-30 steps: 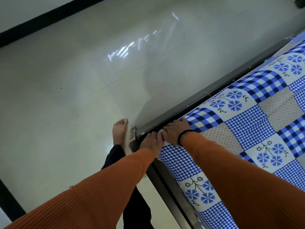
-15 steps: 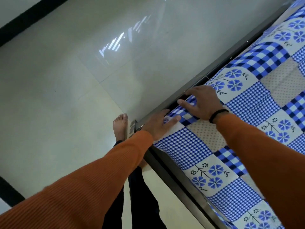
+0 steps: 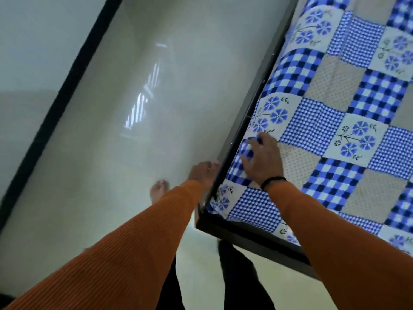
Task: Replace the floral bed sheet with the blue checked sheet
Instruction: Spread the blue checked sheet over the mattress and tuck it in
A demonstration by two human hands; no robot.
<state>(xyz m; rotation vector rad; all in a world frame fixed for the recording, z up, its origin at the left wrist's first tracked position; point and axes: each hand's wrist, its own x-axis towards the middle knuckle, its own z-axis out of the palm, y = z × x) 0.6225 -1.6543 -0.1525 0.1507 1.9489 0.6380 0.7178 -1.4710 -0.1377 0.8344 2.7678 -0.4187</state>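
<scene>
1. The blue checked patchwork sheet [image 3: 330, 121], with gingham, flower and dotted beige squares, lies spread over the bed and reaches the dark metal bed frame [image 3: 248, 234] at the near corner and along the left edge.
2. No floral sheet of another pattern shows anywhere in view, so the swap itself looks done; what seems left is tucking and smoothing the edges.
3. The right hand [image 3: 263, 162] lies palm down on the sheet just beside the left edge, its fingers [image 3: 252, 142] slightly spread and curled into the cloth, pressing rather than pinching.
4. The left hand [image 3: 204, 172] is at the outside of the frame rail, near the corner; the picture is blurred there and I cannot tell whether its fingers hold anything.
5. Both arms wear ribbed orange sleeves [image 3: 125, 253]; a bare foot [image 3: 158, 191] stands on the glossy pale tiled floor [image 3: 111, 153].
6. The far parts of the bed are out of view, so their state is unknown.
</scene>
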